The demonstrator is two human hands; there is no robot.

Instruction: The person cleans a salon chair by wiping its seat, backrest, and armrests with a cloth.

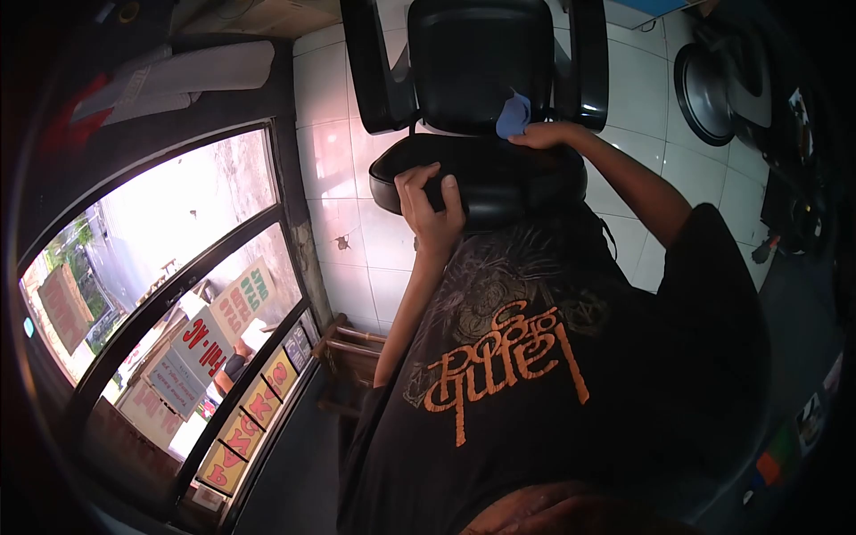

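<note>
Right hand (546, 135), seen from my remote post, grasps blue cloth (514, 117) by its lower end — cloth appears over near right corner of black chair's seat (481, 58). Left hand (431, 209) half-open, fingers bent and thumb apart, rests against chair's padded back (513, 183). I see armrests (588, 67) on both sides, white tile floor (334, 183) below. Farther out — wooden stool (357, 346) at left, window (201, 192) behind paper sign (203, 343) lettered "Full-AC" in red.
</note>
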